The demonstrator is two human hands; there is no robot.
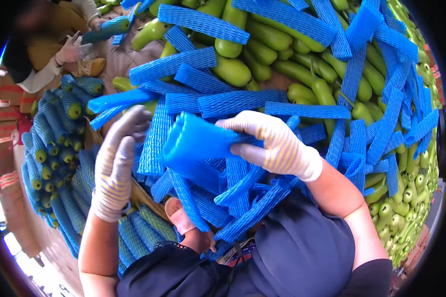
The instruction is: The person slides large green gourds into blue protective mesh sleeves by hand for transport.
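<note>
Gourd heap (270, 35), brown cartons (2, 159), held blue sleeve (197, 141)

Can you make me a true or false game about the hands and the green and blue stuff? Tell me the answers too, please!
1. The right hand holds a blue sleeve. True.
2. Other blue sleeves lie on top of some green gourds. True.
3. The left hand is squeezing a gourd. False: it is open, with no gourd in it.
4. Both hands are bare. False: they wear striped gloves.
5. Another person's gloved hand shows near the top left of the picture. True.
6. The wrapped gourds at the left of the picture have red sleeves. False: their sleeves are blue.
</note>
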